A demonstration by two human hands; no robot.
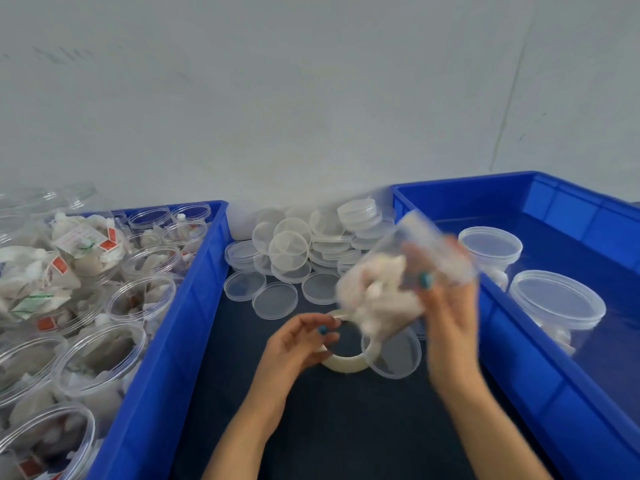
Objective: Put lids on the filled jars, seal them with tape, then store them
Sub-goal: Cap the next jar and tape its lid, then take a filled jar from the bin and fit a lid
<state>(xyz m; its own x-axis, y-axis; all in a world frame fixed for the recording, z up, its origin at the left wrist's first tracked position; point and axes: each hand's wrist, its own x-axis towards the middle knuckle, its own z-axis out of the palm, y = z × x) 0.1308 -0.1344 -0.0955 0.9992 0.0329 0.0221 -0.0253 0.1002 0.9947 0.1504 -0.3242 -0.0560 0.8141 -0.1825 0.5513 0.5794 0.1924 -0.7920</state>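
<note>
Jar [391,282] in question is a clear, thin-walled plastic tub stuffed with pale sachets, held tilted in the air just above the tape roll [346,363] at the middle of the dark tabletop [346,427]. It is too blurred to tell if a lid is on. I judge it light and fairly stiff but smooth and slippery, and its wall would probably flex if squeezed, so it is best gripped round the sides, near the rim. The right hand [450,306] does this, fingers curled round the wall. The left hand [301,341] pinches the roll's left edge against the tabletop.

Counted:
- one tape roll
- one loose lid [398,358] touching the roll's right side
- two blue bins
- two lidded jars [490,245] in the right bin [554,393]
- upward of ten open filled jars [100,358] in the left bin [194,306]
- a heap of spare lids [294,251] at the far middle, too overlapped to count
</note>
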